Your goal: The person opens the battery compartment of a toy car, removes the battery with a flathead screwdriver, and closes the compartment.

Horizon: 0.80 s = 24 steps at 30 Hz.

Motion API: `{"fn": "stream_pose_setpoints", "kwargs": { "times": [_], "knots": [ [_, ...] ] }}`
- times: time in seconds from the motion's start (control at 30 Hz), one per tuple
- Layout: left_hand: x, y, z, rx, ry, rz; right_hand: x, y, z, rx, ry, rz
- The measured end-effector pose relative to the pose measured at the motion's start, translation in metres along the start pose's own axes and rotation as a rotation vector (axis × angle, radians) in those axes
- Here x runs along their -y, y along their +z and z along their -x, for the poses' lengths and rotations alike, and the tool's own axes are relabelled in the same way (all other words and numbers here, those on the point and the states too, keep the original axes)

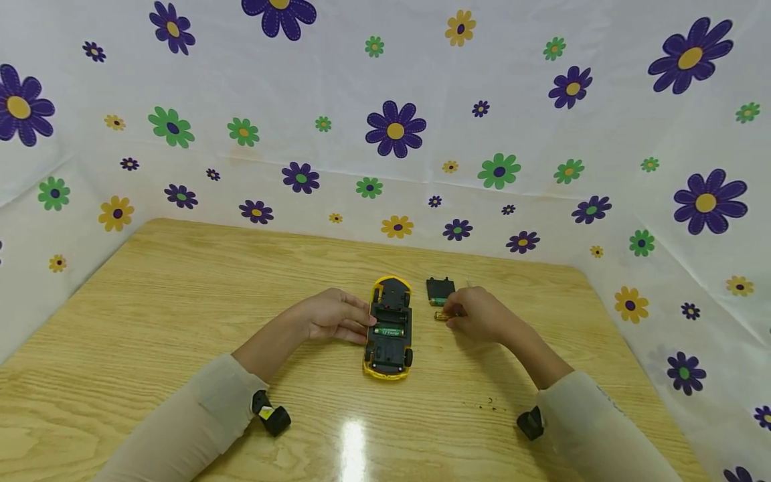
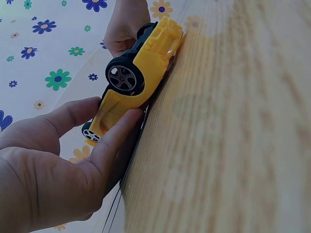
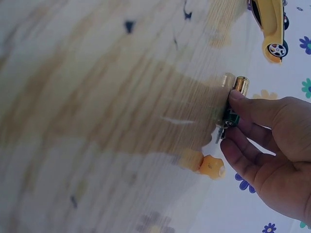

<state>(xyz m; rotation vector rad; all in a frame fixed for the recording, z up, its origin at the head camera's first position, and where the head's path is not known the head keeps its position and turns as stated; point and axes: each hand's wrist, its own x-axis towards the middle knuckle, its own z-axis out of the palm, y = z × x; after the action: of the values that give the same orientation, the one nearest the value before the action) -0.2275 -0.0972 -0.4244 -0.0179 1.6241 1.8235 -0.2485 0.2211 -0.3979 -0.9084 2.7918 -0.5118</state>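
Gripping the upturned yellow toy car [image 1: 389,355] by its left side, the left hand [image 1: 334,316] has it on the table [image 1: 211,281], one green battery [image 1: 389,331] in its open compartment [image 1: 393,314]! Over right, the right hand [image 1: 480,313] pinches a gold battery [image 1: 441,316], just near of a second green battery [image 1: 438,302] and black cover [image 1: 441,288].

Yellowish wood-grained tabletop [image 1: 199,288] in the head view, its far edge, toward twelve o'clock, bordered by a creased white sheet [image 1: 337,77]. The sheet continues along the sides at nine and three o'clock; its print comprises purple, green and yellow flowers, with a large purple flower [image 1: 395,130] at twelve o'clock. A bright glare [image 1: 353,445] lies at six o'clock, small dark marks [image 1: 490,402] at five.
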Motion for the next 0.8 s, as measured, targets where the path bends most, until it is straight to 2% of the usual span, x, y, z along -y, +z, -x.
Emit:
{"fn": "stream_pose_setpoints", "kwargs": {
  "times": [0.33, 0.6, 0.8],
  "knots": [
    [0.0003, 0.0004, -0.0003, -0.007, -0.002, 0.001, -0.0006, -0.0005, -0.0014, -0.018, 0.004, 0.007],
    [-0.0006, 0.0019, 0.0007, -0.008, -0.002, 0.001, 0.0015, -0.0059, -0.0011, -0.052, 0.048, 0.002],
    [-0.0002, 0.0015, 0.0005, -0.010, -0.004, -0.001, 0.0035, -0.0078, -0.0015, -0.056, 0.012, 0.017]
  ]
}}
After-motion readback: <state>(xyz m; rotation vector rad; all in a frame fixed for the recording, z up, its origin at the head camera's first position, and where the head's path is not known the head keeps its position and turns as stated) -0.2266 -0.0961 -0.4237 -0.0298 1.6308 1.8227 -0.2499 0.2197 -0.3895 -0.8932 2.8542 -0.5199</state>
